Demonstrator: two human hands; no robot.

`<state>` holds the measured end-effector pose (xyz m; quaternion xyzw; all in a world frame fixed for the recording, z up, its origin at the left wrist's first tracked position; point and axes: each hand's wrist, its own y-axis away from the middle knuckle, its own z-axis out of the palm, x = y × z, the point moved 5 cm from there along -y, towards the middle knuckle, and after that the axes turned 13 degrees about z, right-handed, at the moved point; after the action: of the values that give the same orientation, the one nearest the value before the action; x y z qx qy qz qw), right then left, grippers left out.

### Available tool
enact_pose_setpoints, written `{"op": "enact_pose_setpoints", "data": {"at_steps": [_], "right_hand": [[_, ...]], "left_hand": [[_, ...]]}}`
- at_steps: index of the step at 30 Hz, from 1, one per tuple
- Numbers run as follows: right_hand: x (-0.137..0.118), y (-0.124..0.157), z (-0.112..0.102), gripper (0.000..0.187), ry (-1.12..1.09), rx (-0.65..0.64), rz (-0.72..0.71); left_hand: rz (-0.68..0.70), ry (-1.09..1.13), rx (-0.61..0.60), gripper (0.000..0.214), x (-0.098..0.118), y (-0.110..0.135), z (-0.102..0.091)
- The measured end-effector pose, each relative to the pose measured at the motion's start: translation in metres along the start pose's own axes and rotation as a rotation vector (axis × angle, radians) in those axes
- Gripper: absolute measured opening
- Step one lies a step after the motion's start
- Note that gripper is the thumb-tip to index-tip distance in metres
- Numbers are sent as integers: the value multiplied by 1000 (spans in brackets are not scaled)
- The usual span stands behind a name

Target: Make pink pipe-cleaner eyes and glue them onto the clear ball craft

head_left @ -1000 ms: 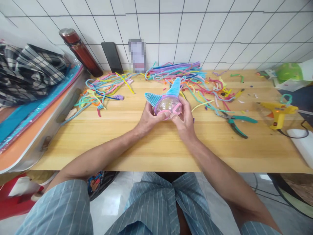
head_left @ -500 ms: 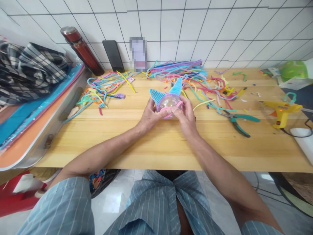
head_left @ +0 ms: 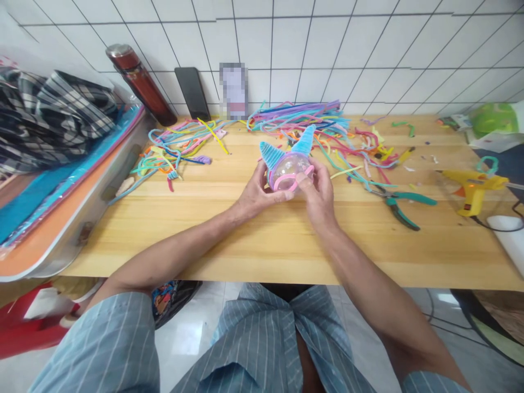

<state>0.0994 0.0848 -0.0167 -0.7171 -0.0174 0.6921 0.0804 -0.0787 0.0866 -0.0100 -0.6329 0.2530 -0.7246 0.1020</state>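
Note:
Between both hands is a clear plastic ball [head_left: 291, 164] with a purple rim, two blue pipe-cleaner ears [head_left: 303, 141] on top and a pink pipe-cleaner loop [head_left: 289, 181] across its front. My left hand [head_left: 260, 189] is closed around the ball's left side, its thumb along the lower edge. My right hand [head_left: 318, 191] grips the right side, with the thumb pressed on the pink loop. The fingers behind the ball are mostly hidden.
Pipe cleaners lie in a bundle [head_left: 298, 115] by the tiled wall and in a loose pile [head_left: 184, 143] at left. Green-handled pliers [head_left: 403, 203] and a yellow glue gun [head_left: 470, 188] rest at right. A red thermos [head_left: 141, 84] and a dark phone [head_left: 192, 94] stand at the back.
The ball with ears has shifted slightly right and tilted in my hands. My left thumb has slid down from the pink loop to the lower edge.

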Motion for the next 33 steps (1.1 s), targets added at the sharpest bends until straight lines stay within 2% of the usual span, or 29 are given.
{"op": "enact_pose_setpoints", "data": {"at_steps": [5, 13, 17, 22, 28, 33], "right_hand": [[4, -1, 1, 67, -8, -7, 30], [7, 4, 3, 61, 6, -30, 48], [7, 4, 4, 63, -11, -9, 57], [9, 1, 0, 72, -72, 28, 73], [8, -2, -1, 72, -48, 6, 38], [8, 0, 0, 79, -88, -3, 82]], "left_hand": [[-14, -78, 36, 79, -1, 4, -1], [-11, -124, 62, 84, 5, 5, 3], [-9, -93, 38, 85, 6, 5, 3], [64, -16, -15, 66, 6, 5, -3], [66, -33, -50, 89, -1, 12, 0], [59, -35, -35, 86, -1, 12, 0]]}}
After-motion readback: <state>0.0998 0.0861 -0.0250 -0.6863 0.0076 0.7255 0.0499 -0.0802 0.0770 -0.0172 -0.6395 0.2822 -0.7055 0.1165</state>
